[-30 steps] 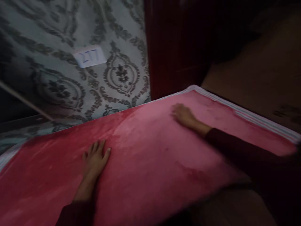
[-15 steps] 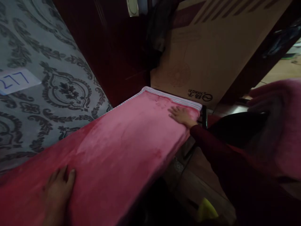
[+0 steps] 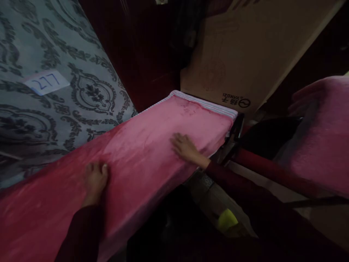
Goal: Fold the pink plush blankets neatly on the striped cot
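Observation:
A long pink plush cover [image 3: 141, 145], with a striped edging [image 3: 207, 104] at its far end, lies over a narrow padded surface. My right hand [image 3: 185, 147] rests palm down on its paler part, fingers stretched out and holding nothing. Nearer to me, my left hand [image 3: 95, 178] lies on the darker pink part, its fingers slightly bent and a little blurred, with nothing in it. Both arms wear dark red sleeves. What supports the cover is mostly hidden, apart from a dark metal frame [image 3: 236, 131] at the far right corner.
A patterned wall [image 3: 54, 32] with a paper marked 277 [image 3: 47, 83] runs along the left. A dark red door or panel [image 3: 141, 54] and a large cardboard box [image 3: 234, 62] stand at the far end. Another pink plush piece [image 3: 321, 142] is at right. Something yellow [image 3: 227, 219] lies low.
My right hand has drawn back from the far right corner toward the middle of the cover. My left hand has shifted forward and right in view. The view has moved slightly.

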The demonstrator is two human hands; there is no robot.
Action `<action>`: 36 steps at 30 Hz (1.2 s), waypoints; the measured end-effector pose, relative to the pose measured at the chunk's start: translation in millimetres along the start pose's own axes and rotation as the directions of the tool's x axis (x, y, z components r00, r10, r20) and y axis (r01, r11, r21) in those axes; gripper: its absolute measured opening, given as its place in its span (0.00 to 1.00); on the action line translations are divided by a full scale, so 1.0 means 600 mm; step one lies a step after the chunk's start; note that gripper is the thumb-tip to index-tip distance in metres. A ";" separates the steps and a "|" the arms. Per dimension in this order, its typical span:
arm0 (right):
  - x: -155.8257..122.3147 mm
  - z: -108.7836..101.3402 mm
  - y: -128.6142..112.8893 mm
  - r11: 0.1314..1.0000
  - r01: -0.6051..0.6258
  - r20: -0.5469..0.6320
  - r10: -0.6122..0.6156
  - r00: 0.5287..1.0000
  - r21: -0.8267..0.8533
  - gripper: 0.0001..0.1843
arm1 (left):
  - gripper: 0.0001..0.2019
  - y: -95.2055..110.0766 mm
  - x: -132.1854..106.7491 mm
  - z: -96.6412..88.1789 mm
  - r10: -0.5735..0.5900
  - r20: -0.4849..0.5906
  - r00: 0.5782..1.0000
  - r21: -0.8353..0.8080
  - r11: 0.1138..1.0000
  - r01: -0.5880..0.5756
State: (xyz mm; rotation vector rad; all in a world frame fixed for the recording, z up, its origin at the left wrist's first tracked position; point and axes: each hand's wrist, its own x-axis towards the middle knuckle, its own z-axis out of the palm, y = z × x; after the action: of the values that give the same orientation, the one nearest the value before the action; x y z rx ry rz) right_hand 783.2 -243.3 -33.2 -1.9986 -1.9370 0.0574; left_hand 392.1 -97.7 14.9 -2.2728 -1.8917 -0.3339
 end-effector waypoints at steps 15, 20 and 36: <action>-0.133 -0.066 0.185 0.808 -0.577 -0.112 0.566 0.817 -0.123 0.32 | 0.30 0.183 -0.185 0.009 0.260 0.248 0.933 -0.015 0.964 -0.265; -0.154 -0.036 0.161 0.900 -0.434 -0.293 0.404 0.867 -0.045 0.34 | 0.30 0.189 -0.192 0.004 0.257 0.260 0.931 -0.058 0.966 -0.251; -0.028 0.091 -0.320 0.912 0.332 0.121 -0.367 0.922 0.239 0.31 | 0.21 0.052 -0.308 -0.064 0.379 0.014 0.925 -0.596 0.746 -0.296</action>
State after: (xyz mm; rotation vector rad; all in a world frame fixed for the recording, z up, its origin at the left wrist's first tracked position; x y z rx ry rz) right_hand 583.3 -247.9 -34.3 -1.5254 -2.2576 0.3349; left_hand 388.6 -288.7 1.1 -3.0493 -1.5086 -0.8275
